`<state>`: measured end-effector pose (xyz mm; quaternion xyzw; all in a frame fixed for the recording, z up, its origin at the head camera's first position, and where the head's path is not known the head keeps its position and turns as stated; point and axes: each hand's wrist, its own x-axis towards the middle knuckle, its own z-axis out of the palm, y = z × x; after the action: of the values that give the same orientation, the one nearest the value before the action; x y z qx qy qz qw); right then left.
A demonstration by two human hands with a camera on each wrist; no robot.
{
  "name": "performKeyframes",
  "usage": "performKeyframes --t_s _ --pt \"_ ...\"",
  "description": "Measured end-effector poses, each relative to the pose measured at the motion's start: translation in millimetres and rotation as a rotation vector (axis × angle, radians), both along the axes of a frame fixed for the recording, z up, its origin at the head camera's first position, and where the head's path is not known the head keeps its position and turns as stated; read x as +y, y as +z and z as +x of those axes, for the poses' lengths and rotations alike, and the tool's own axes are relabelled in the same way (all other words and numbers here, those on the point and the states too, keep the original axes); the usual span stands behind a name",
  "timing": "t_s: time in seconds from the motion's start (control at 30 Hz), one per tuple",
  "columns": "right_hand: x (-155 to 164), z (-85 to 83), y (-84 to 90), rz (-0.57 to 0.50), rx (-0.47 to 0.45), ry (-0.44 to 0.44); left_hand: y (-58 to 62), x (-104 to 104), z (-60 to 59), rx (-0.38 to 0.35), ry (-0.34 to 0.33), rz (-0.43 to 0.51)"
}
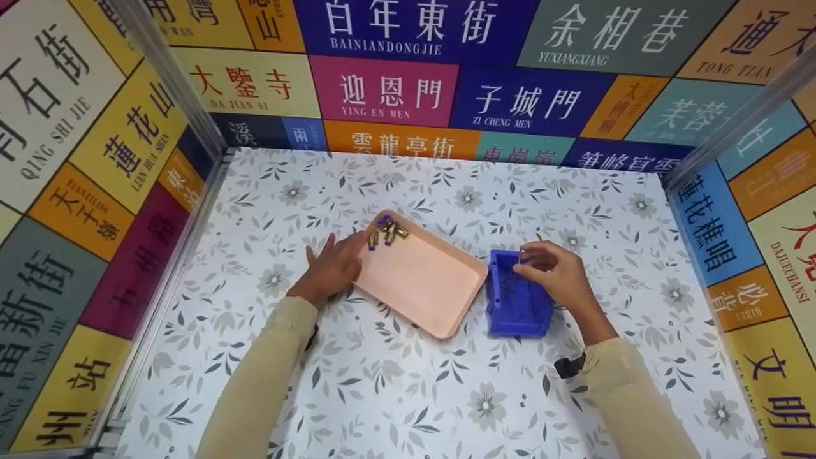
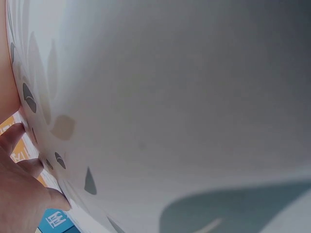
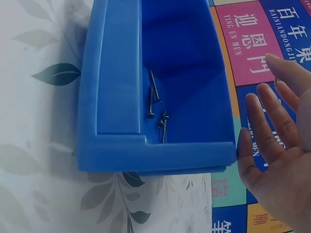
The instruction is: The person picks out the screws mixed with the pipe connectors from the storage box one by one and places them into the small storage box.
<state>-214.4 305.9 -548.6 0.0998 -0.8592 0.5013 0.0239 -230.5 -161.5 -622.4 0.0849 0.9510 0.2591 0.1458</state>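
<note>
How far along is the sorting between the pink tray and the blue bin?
Looks done: small brass and blue parts lie in the pink tray's far corner, and a few dark screws lie in the blue bin. In hand: the right hand pinches what seems a screw over the bin; the left hand rests against the tray. No loose pieces remain visible on the table.

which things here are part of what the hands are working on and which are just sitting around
In use:
- blue bin, with dark screws inside
- right hand over the bin, pinching what looks like a screw
- pink tray, left hand resting at its edge

Lying about:
- small blue and brass parts in the tray's far corner, untouched
- floral tabletop
</note>
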Motion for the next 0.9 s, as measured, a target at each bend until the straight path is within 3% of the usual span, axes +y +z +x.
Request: performKeyframes --t_s 0.27,0.53,0.9 --pt "3 6.6 4.0 0.045 -0.003 -0.013 -0.1 -2 0.0 0.037 -0.024 0.025" --pt "-7 18.6 28.9 0.037 -0.014 0.006 0.5 -1 0.2 0.021 -0.017 0.025" --pt "-2 18.6 24.6 0.029 -0.019 0.008 2.8 0 1.4 -0.019 0.004 0.019"
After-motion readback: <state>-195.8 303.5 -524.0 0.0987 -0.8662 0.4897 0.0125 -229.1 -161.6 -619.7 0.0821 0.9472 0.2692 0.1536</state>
